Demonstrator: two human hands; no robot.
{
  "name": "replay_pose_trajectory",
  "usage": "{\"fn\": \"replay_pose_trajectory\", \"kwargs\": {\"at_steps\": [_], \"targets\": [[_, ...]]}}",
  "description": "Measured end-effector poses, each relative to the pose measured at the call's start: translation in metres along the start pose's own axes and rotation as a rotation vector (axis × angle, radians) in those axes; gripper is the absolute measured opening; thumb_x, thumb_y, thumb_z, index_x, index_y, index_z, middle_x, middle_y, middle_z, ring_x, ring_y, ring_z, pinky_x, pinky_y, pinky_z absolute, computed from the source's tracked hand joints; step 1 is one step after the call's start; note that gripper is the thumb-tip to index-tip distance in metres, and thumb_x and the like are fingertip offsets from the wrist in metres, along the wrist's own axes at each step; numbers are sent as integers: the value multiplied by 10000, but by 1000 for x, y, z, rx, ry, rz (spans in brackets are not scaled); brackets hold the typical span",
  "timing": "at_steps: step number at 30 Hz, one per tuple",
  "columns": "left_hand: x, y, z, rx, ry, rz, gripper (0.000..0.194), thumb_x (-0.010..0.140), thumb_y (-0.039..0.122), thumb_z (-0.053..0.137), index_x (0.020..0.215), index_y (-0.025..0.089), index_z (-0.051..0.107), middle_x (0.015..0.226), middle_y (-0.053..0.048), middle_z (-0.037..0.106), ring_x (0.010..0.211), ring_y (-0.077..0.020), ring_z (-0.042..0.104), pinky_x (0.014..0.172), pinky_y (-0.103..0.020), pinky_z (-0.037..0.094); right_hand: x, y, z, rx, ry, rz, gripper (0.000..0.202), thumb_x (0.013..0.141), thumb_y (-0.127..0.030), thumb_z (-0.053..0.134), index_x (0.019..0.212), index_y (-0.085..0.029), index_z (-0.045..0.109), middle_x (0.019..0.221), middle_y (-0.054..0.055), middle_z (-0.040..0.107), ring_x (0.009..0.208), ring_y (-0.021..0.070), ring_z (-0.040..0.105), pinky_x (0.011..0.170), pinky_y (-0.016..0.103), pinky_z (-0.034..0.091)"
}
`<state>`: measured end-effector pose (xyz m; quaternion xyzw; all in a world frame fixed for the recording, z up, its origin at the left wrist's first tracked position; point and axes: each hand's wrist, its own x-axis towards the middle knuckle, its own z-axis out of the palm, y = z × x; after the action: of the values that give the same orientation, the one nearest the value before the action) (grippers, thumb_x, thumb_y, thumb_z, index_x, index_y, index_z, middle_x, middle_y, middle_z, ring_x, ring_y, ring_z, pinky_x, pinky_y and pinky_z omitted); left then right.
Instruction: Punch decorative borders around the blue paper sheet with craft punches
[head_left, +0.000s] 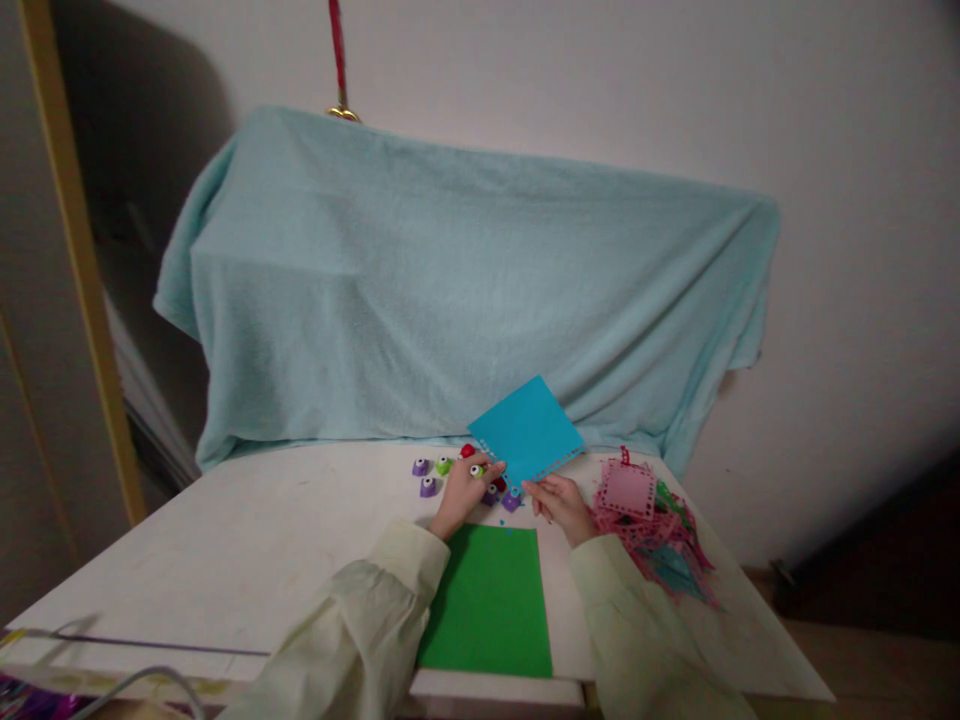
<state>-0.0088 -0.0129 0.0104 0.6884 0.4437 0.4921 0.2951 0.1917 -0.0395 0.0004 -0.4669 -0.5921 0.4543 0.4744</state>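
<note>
Blue sheet [529, 425], one, raised above white table [262, 560]; right hand [564, 505] pinching bottom corner, left hand [466, 490] at lower-left edge, can't tell if gripping. Below: one green sheet [491, 605], four small purple gadgets [428, 487].

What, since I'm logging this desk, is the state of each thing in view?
Blue sheet: held up at a tilt, holes along two edges
Left hand: at the blue sheet's left edge, grip unclear
Right hand: pinching its lower corner
Green sheet: flat, partly covered, no holes visible
Pink square: on the scraps, edges punched
Scraps: loosely heaped
Light blue cloth: draped, creased
Red cord: hanging
</note>
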Motion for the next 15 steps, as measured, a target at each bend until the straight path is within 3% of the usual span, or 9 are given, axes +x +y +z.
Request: {"fn": "replay_pose_trajectory", "kwargs": {"at_steps": [4, 10, 15], "targets": [[-1, 8, -1, -42, -77, 31, 356, 815, 476, 532, 661, 170, 631, 652, 9, 614, 653, -140, 540, 655, -237, 368, 0, 0, 0, -166, 12, 11, 474, 708, -548, 643, 447, -186, 485, 346, -58, 390, 327, 72, 321, 362, 231, 202], [-4, 15, 0, -29, -215, 85, 344, 817, 440, 527, 643, 165, 640, 618, 9, 602, 612, -121, 515, 614, -222, 358, -11, -19, 10, -138, 23, -15, 339, 631, -472, 725, 593, -200, 526, 419, -69, 436, 402, 94, 371, 414, 237, 283], [-5, 17, 1, -11, -246, 91, 313, 788, 429, 563, 644, 166, 653, 613, 5, 607, 598, -118, 510, 599, -223, 351, -16, -29, 15, -132, 22, -15, 280, 641, -422, 727, 688, -185, 584, 462, -49, 488, 439, 106, 410, 418, 241, 297]]}}
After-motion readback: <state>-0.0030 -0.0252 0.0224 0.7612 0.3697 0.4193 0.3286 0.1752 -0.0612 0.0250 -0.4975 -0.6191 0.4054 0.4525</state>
